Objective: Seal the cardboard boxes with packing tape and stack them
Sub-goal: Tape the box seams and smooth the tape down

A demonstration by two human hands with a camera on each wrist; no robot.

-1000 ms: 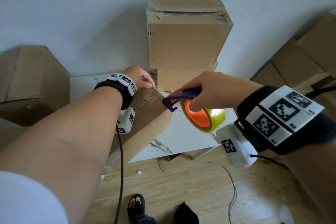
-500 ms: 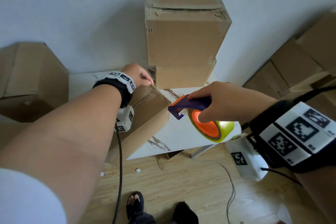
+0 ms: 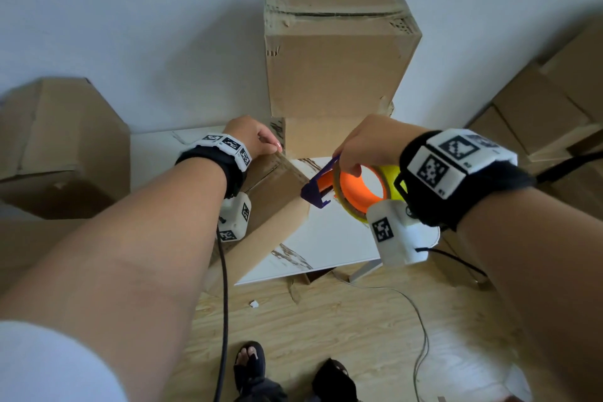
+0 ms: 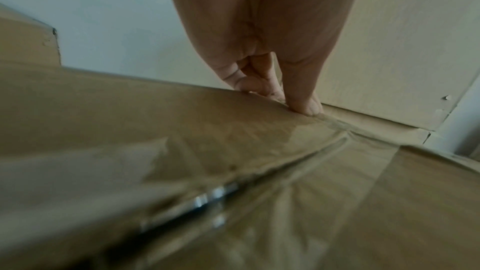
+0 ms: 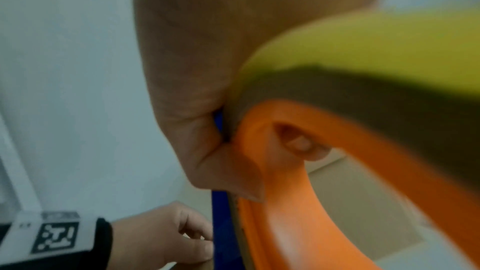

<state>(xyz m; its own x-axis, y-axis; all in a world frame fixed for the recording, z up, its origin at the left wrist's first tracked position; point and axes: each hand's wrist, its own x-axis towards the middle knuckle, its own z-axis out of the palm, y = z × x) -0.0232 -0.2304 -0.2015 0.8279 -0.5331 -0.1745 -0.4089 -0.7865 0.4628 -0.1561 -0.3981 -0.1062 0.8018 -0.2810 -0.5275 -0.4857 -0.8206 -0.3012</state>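
A white wall backs a white table (image 3: pixel 326 238) over a wooden floor, with two stacked boxes (image 3: pixel 336 68) at the far edge. The left hand (image 3: pixel 253 137) reaches forward with its fingertips (image 4: pixel 305 105) curled down, pressing clear tape onto the far top edge of the cardboard box (image 3: pixel 274 202) lying on the table. The right hand (image 3: pixel 368 143) grips the tape dispenser (image 3: pixel 355 188) just right of that box, fingers hooked through its orange core. Only the left wrist view shows the glossy tape along the seam; its foreground is blurred. The right wrist view shows a fingertip inside the core; the head view hides it.
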